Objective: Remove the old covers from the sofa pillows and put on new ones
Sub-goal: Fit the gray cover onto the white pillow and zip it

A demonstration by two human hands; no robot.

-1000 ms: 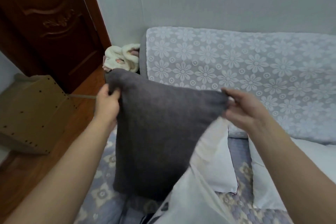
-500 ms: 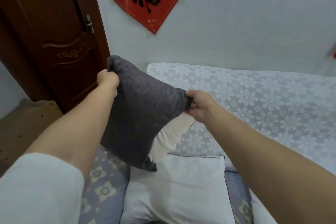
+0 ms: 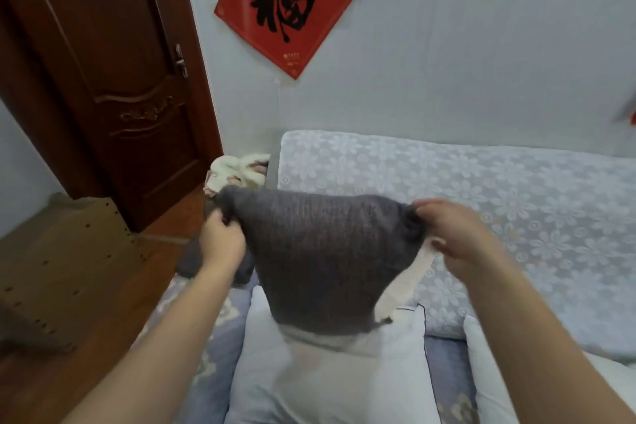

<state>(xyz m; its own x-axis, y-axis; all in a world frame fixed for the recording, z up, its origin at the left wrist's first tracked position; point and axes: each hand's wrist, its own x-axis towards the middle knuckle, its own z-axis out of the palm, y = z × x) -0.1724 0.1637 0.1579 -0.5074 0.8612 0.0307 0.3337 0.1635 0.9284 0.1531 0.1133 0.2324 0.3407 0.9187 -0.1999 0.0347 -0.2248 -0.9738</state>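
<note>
A: Hands?
B: Left hand [image 3: 222, 244] grip pinches the grey cover [image 3: 320, 258] at its top left corner; right hand [image 3: 457, 237] grip pinches the top right corner.
A: Where's the cover?
B: Held up over the sofa [image 3: 481, 189], its lower edge around a white pillow [image 3: 327, 379] on the seat.

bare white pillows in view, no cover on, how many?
2 for sure. One white pillow lies on the sofa seat below the grey cover both hands hold up. A second white pillow is at the right, partly cut off behind the right forearm. More may be hidden.
</note>
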